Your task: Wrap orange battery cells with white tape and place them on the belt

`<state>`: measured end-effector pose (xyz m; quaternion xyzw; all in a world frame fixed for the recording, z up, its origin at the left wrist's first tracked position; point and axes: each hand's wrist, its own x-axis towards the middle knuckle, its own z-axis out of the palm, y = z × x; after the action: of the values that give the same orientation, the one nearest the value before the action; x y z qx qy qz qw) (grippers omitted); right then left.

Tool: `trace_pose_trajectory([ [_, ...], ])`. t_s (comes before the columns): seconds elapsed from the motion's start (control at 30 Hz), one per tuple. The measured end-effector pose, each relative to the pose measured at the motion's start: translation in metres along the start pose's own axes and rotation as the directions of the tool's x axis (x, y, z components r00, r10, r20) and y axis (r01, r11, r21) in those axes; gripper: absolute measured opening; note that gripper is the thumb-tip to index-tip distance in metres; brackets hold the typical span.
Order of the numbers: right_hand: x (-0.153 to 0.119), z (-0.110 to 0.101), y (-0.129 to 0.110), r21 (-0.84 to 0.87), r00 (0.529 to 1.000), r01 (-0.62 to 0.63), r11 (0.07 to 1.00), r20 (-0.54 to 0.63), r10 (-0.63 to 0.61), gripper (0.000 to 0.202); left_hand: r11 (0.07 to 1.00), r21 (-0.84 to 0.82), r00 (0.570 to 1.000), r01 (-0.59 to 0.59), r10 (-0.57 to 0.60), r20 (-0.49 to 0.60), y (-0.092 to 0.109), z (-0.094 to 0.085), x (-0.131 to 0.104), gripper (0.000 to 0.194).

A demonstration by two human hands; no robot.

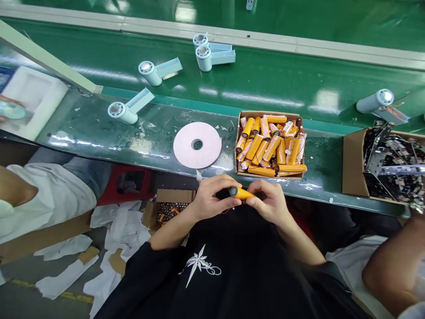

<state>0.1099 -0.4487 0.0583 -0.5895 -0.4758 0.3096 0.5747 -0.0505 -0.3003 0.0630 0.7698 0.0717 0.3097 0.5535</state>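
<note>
An orange cylindrical battery [243, 193] with a dark end cap is held between both hands, just in front of the bench edge. The fingers and thumb of my left hand [215, 195] close on its capped end. At its other end, my right hand [270, 200] pinches it with thumb and fingers. A bit of red wire hangs below the battery. On the bench beyond my hands, a cardboard box [237, 146] holds several similar orange batteries. To its left lies a large roll of white tape [183, 146], its loose end hanging over the edge.
Several light blue fan-like housings [123, 113] stand on the bench and green belt. At right, a cardboard box [353, 164] holds dark parts; a white foam tray [49, 95] is at left. People sit on both sides. Paper scraps [116, 235] cover the floor.
</note>
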Motion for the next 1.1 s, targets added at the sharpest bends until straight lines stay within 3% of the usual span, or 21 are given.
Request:
trace_pose_trajectory([
  [0.1,-0.001,-0.003,0.002,-0.014,0.996,0.015,1.000,0.089,-0.013,0.038,0.973,-0.014,0.971,0.229,-0.227,0.075,0.000,0.003,-0.004,0.032],
  [0.2,-0.002,0.000,0.008,0.009,0.994,-0.028,1.000,0.105,0.027,0.036,0.842,-0.218,0.869,0.494,-0.468,0.161,0.000,0.004,-0.012,0.044],
  [0.27,-0.004,0.001,0.013,0.027,0.998,-0.048,0.999,0.053,0.046,0.034,0.735,-0.380,0.826,0.562,-0.525,0.206,-0.001,0.004,-0.015,0.057],
  [0.33,-0.005,0.000,0.016,0.047,0.999,-0.043,0.998,0.011,0.043,0.034,0.684,-0.526,0.858,0.506,-0.462,0.224,0.000,0.003,-0.015,0.060],
  [0.43,-0.007,-0.005,0.016,0.049,1.000,-0.013,0.999,-0.007,0.013,0.040,0.629,-0.709,0.944,0.318,-0.277,0.179,0.001,0.002,-0.010,0.035],
  [0.5,-0.009,-0.011,0.015,0.040,1.000,0.011,0.999,0.015,-0.012,0.051,0.582,-0.773,0.965,0.251,-0.210,0.155,0.003,0.002,-0.006,0.021],
  [0.57,-0.011,-0.018,0.014,0.026,0.992,0.016,1.000,0.121,-0.019,0.060,0.558,-0.793,0.969,0.243,-0.173,0.175,0.007,0.003,0.000,0.014],
  [0.67,-0.015,-0.025,0.014,-0.030,0.939,-0.018,0.999,0.342,0.027,0.053,0.644,-0.731,0.971,0.225,-0.084,0.225,0.014,0.003,0.009,0.012],
  [0.73,-0.016,-0.027,0.015,-0.077,0.921,-0.047,0.996,0.382,0.074,0.044,0.714,-0.677,0.975,0.179,-0.036,0.219,0.016,0.001,0.013,0.013],
  [0.83,-0.016,-0.025,0.017,-0.094,0.905,-0.096,0.991,0.407,0.126,0.041,0.746,-0.655,0.990,0.119,-0.039,0.134,0.015,-0.005,0.013,0.012],
  [0.93,-0.015,-0.024,0.021,-0.074,0.848,-0.150,0.986,0.502,0.167,0.053,0.759,-0.646,0.996,0.084,-0.039,0.083,0.015,-0.017,0.001,0.007],
  [1.03,-0.015,-0.021,0.034,-0.145,0.792,-0.205,0.968,0.556,0.251,0.061,0.774,-0.630,0.992,0.072,0.012,0.128,0.022,-0.038,-0.025,0.013],
  [1.1,-0.014,-0.017,0.048,-0.219,0.752,-0.223,0.950,0.582,0.311,0.056,0.794,-0.598,0.986,0.114,-0.015,0.168,0.030,-0.055,-0.050,0.021],
])
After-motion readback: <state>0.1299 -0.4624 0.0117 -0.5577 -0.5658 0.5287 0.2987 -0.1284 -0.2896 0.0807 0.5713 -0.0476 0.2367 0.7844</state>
